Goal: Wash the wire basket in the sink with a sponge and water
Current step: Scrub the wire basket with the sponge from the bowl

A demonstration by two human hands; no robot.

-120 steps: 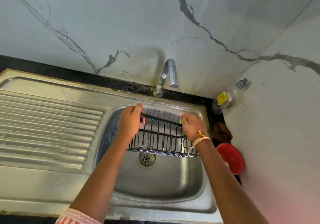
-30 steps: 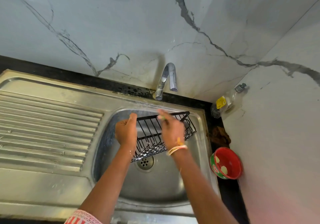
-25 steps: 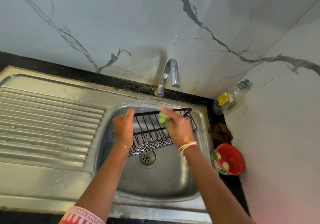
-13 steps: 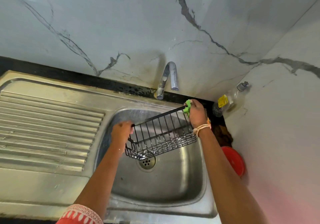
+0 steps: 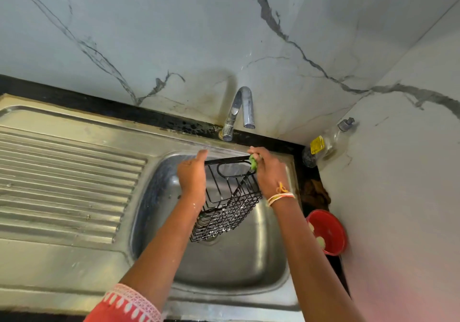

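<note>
A black wire basket (image 5: 227, 207) hangs tilted over the steel sink (image 5: 224, 272), its narrow end turned up toward the tap (image 5: 240, 112) and its lower end near the drain. My left hand (image 5: 193, 176) grips the basket's upper left edge. My right hand (image 5: 268, 172) holds a small green sponge (image 5: 253, 163) pressed against the top right corner of the basket's rim. Suds cling to the lower wires. No water runs from the tap.
A ribbed steel draining board (image 5: 67, 184) lies left of the sink. In the right corner stand a clear soap bottle (image 5: 323, 145), a brown scrubber (image 5: 315, 193) and a red bowl (image 5: 328, 232). Marble walls close in behind and to the right.
The basket has been turned from lying long-side across the sink to end-up and steeply tilted. My right hand with the sponge has shifted left along the top rim; my left hand rose.
</note>
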